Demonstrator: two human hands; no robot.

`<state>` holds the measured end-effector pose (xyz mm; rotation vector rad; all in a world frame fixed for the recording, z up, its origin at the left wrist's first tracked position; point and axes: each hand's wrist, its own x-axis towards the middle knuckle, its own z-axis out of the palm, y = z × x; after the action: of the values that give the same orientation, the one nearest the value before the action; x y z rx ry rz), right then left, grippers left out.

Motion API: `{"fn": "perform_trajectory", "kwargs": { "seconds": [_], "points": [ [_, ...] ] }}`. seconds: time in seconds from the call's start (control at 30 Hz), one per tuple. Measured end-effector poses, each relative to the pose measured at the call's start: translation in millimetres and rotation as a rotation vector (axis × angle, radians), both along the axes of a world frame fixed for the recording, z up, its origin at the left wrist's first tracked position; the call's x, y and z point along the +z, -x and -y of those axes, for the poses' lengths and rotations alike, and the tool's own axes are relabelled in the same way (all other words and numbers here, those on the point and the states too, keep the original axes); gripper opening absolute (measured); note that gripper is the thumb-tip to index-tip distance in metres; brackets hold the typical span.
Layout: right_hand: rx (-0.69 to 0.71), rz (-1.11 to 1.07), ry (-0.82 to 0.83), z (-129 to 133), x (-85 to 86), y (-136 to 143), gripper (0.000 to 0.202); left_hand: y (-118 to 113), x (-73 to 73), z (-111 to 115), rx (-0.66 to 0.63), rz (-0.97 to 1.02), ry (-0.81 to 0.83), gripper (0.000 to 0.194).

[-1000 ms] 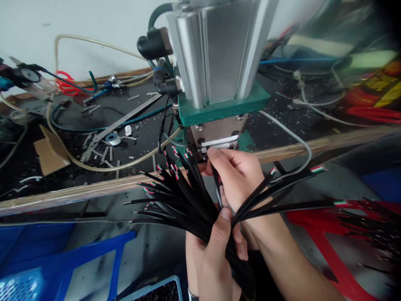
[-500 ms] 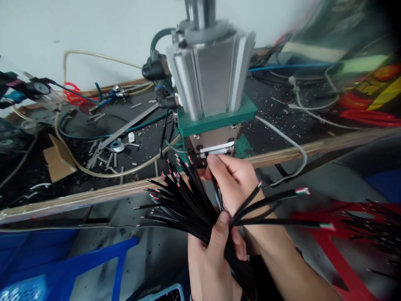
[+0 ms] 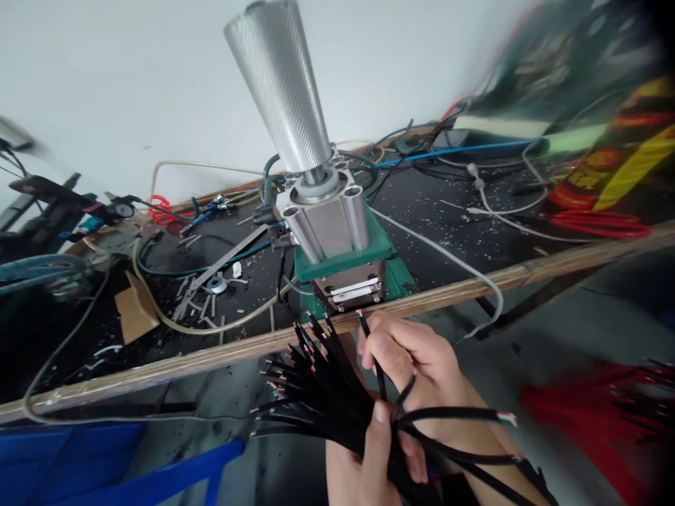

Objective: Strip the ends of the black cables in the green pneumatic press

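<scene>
A thick bundle of black cables [image 3: 342, 411] fans out leftward from my left hand [image 3: 366, 464], which is closed around it. Red, white and green wire ends show at the cable tips. My right hand [image 3: 414, 355] is closed on a single black cable [image 3: 378, 378], whose tip points up just below the machine's front. A few more cables hang to the right across my right forearm. Just beyond my hands stands a pneumatic press [image 3: 335, 228] with a green plate and a white-edged slot [image 3: 356, 290] at its front. The cable tip is apart from this slot.
The black bench [image 3: 416, 197] has a wooden front edge [image 3: 184, 376]. Grey offcuts, a small white spool [image 3: 216, 284], cardboard [image 3: 134, 309] and air hoses lie left of the press. A yellow-and-red package [image 3: 614, 158] and cables are at right. Blue [image 3: 158, 478] and red [image 3: 585, 422] stools stand below.
The view has tilted up, showing more of the press. My right hand and its cable have drawn back from the press slot, towards me. My left hand keeps the bundle.
</scene>
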<state>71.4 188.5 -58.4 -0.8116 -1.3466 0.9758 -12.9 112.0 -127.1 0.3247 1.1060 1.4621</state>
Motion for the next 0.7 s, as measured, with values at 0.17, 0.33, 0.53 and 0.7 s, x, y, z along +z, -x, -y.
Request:
{"fn": "perform_trajectory", "kwargs": {
  "seconds": [0.17,0.33,0.53,0.7],
  "points": [
    [0.093,-0.075,-0.015,5,-2.3,-10,0.054,-2,6.3,-3,-0.01,0.04,0.022,0.059],
    [0.329,-0.32,0.136,6,-18.0,-10,0.068,0,3.7,1,-0.018,0.092,-0.026,0.056],
    [0.347,-0.281,0.411,1,-16.7,-7,0.041,1,-5.2,10,-0.04,0.107,-0.008,0.049],
    [0.475,-0.152,0.421,-5,-6.9,-12,0.021,2,-4.3,12,-0.054,0.092,-0.016,0.051]
  ]
}}
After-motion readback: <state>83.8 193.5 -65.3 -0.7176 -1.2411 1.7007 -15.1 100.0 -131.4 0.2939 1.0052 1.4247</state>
